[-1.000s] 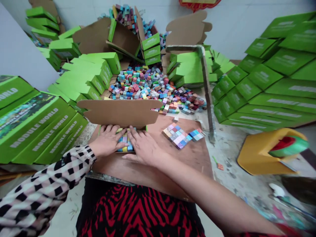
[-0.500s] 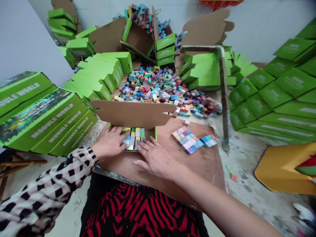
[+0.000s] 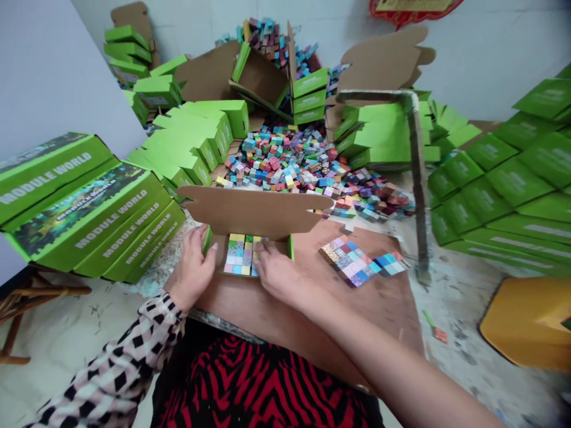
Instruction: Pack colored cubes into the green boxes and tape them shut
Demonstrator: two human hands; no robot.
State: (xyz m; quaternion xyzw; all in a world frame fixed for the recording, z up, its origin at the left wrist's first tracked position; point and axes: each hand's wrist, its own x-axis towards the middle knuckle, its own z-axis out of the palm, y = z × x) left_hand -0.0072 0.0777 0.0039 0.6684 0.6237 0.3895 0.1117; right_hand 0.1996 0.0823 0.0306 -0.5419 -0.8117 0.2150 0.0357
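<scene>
An open green box (image 3: 291, 246) with a raised brown cardboard lid (image 3: 256, 211) lies on a brown board (image 3: 357, 303) across my lap. Rows of small coloured cubes (image 3: 238, 254) fill its left half. My left hand (image 3: 191, 267) grips the box's left wall, fingers curled over the edge. My right hand (image 3: 276, 270) rests inside the box, fingertips pressed flat on the cubes' right side. A flat block of joined cubes (image 3: 352, 261) lies on the board to the right, apart from both hands.
A big heap of loose coloured cubes (image 3: 303, 166) lies beyond the board. Stacks of green "MODULE WORLD" boxes (image 3: 93, 208) stand left, behind and right (image 3: 504, 184). A metal frame leg (image 3: 419, 190) stands at the right, and a yellow stool (image 3: 530, 321) at the lower right.
My left hand slid off the cubes to the box's left wall. My right hand moved to the cubes' right side, uncovering them. The camera shifted left.
</scene>
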